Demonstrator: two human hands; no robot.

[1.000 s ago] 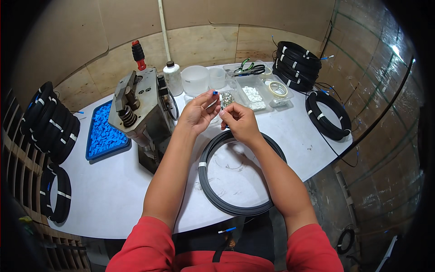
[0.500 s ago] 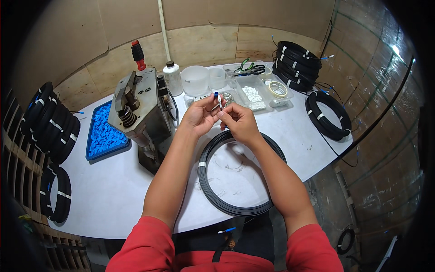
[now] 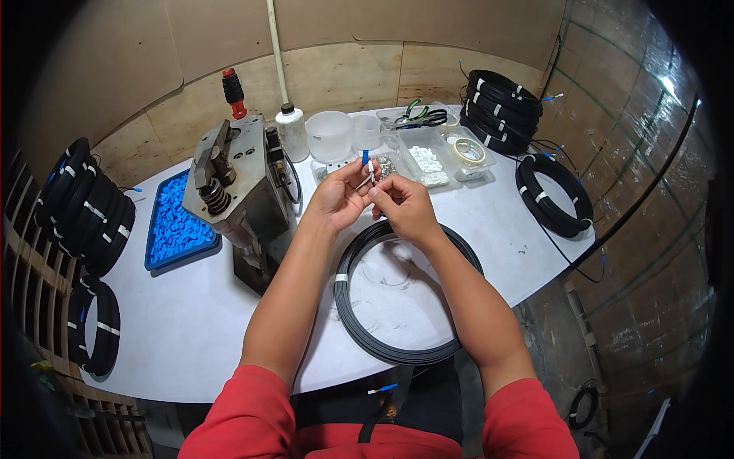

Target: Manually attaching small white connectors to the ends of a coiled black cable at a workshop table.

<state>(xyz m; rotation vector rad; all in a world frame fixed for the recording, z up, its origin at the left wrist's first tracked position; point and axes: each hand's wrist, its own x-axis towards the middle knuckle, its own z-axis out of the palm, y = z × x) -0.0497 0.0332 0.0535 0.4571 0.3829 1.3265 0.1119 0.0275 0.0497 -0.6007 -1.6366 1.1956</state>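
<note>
My left hand [image 3: 339, 200] sits just above the middle of the frame, palm turned toward me, its fingers curled loosely with the thumb and forefinger pinched together on a thin cable end with a small blue tip [image 3: 366, 160] that stands upright between both hands. My right hand [image 3: 404, 208] is touching it from the right, fingers bunched tight and clamped on the same thin cable just below the blue tip. Both forearms rise from the lower edge of the frame and converge over the white tabletop [image 3: 191, 321], elbows apart, wrists close. Directly beneath my wrists lies a large flat coil of black cable bound with a white tie [image 3: 342, 278]. To the left of my left hand stands a grey metal bench press with a spring and a red-knobbed handle [image 3: 233, 183], and farther left a blue tray of small blue plastic pieces [image 3: 174, 226]. Behind my hands, toward the upper middle, are clear plastic containers of small white parts [image 3: 425, 161] and a roll of tape [image 3: 467, 150]. More black cable coils [image 3: 552, 194] rest at the right.
</note>
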